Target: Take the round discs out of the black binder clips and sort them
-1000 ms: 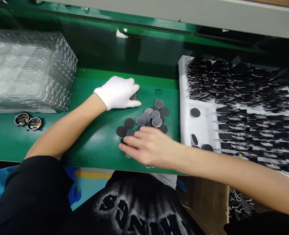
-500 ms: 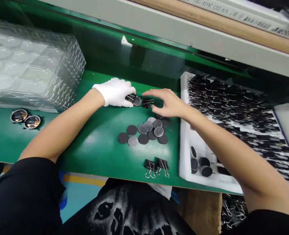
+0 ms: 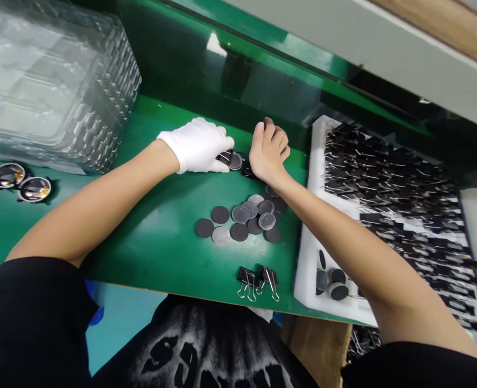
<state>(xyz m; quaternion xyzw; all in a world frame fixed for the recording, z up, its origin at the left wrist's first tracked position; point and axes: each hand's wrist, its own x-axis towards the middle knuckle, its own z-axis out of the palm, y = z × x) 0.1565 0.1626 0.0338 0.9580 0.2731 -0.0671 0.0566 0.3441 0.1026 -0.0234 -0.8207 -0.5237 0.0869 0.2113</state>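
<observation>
In a white glove, my left hand [image 3: 200, 145] is closed on a black binder clip [image 3: 225, 157], beside a round grey disc [image 3: 236, 161]. Another black clip [image 3: 247, 168] sits at the disc's right, partly hidden by my bare right hand [image 3: 268, 148]. That hand is raised with its fingers apart and slightly curled, and nothing shows between them. Below it, several grey and black discs [image 3: 239, 232] lie on the green table [image 3: 153, 242]. Two binder clips [image 3: 258, 279] stand near the table's front edge.
Clear plastic trays [image 3: 56, 86] are stacked at the left, with round lenses in frames [image 3: 35, 189] before them. At the right, a white foam tray [image 3: 308, 269] holds many black clips and several discs. A raised ledge [image 3: 343, 37] runs along the back.
My right hand has turned, its fingers now pointing up and away from the right clip. My left hand keeps its grip. The camera view has shifted and tilted.
</observation>
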